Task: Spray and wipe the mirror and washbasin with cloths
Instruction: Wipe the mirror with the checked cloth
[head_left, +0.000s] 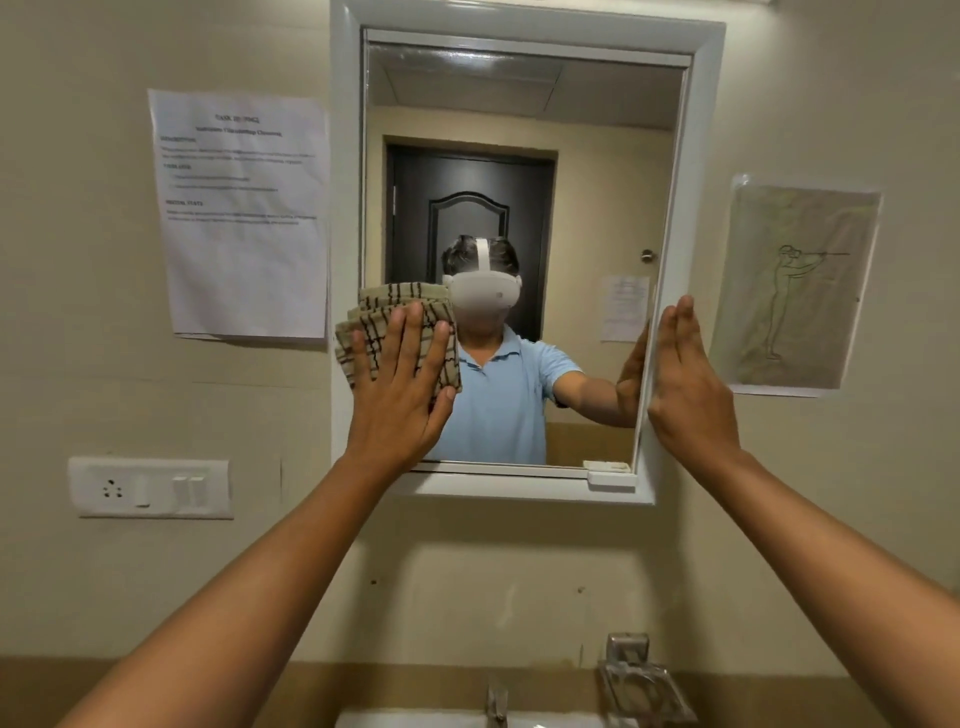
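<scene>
Under flat left hand (397, 384), fingers spread, checked cloth (374, 332) was pressed on mirror (519, 156): wiping step. Right hand (685, 379), fingers straight together, steadied mirror edge. Next: sweep cloth rightward, keep pressure.

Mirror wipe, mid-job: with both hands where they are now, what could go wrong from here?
1. The mirror door looks ajar on its right edge, braced only by the flat right hand; hard wiping could swing it.
2. The left hand presses the folded checked cloth with straight fingers, not gripping, so it may slip and fall toward the washbasin.
3. A wide stroke left could wet the paper notice.
</scene>
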